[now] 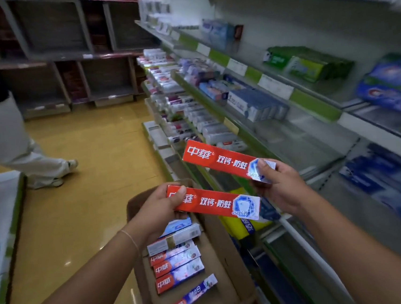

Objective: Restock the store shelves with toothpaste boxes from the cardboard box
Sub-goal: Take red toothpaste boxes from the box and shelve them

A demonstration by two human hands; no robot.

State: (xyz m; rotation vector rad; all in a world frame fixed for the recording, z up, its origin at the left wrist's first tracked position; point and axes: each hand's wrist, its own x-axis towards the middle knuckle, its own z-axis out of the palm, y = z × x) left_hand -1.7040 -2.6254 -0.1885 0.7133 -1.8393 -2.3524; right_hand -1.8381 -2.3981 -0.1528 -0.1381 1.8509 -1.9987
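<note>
My left hand grips one red toothpaste box by its left end, above the open cardboard box on the floor. My right hand pinches a second red toothpaste box by its right end, held higher and nearer the shelves. Both boxes lie roughly level, tilted down to the right. Inside the cardboard box lie several more toothpaste boxes, red-and-blue and white ones, stacked flat.
Shelving on the right carries blue, green and white toothpaste packs, with bare stretches on the middle shelf. A person in white trousers walks at the left over the yellow floor. Another display edge stands at the left.
</note>
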